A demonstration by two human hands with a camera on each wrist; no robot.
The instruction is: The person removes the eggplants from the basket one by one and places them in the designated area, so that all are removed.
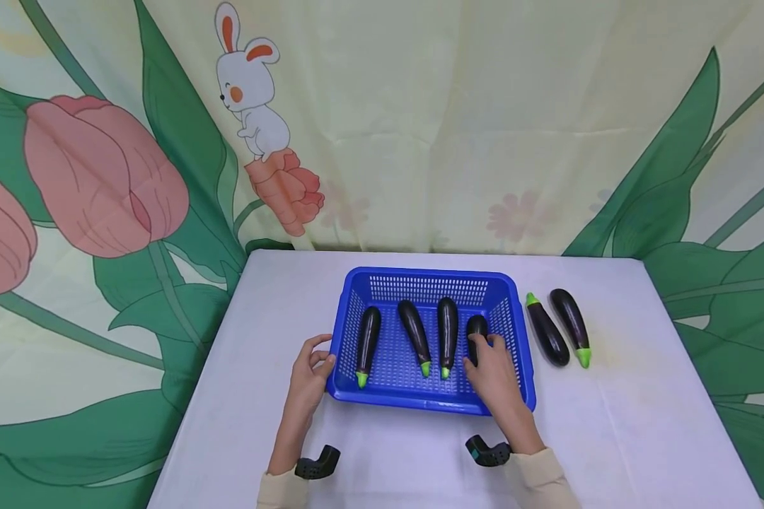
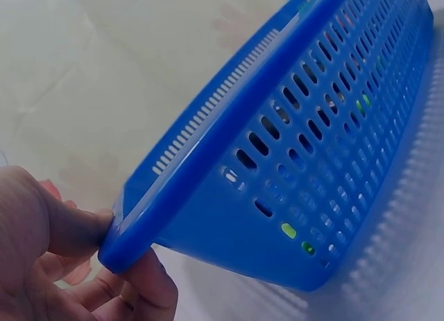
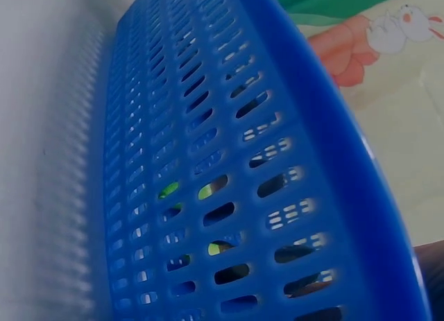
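A blue plastic basket [image 1: 429,406] with slotted walls sits on the table, several dark purple eggplants inside it. My left hand [image 1: 308,375] pinches the basket's left rim; in the left wrist view the thumb lies over the rim and the fingers are beneath it. Reaching inside at the right end, my right hand [image 1: 495,373] holds an eggplant [image 1: 477,325] between thumb and fingers, covering its lower end. To its left lie three more eggplants: one near the middle [image 1: 448,329], another beside that [image 1: 414,329], and one by the left wall [image 1: 368,339]. The right wrist view shows mostly the basket wall [image 3: 166,141].
Outside the basket on the right, two eggplants lie side by side, one nearer [image 1: 547,332] and one farther [image 1: 569,318]. A white cloth covers the table [image 1: 643,424]. Behind its back edge hangs a printed curtain [image 1: 420,141].
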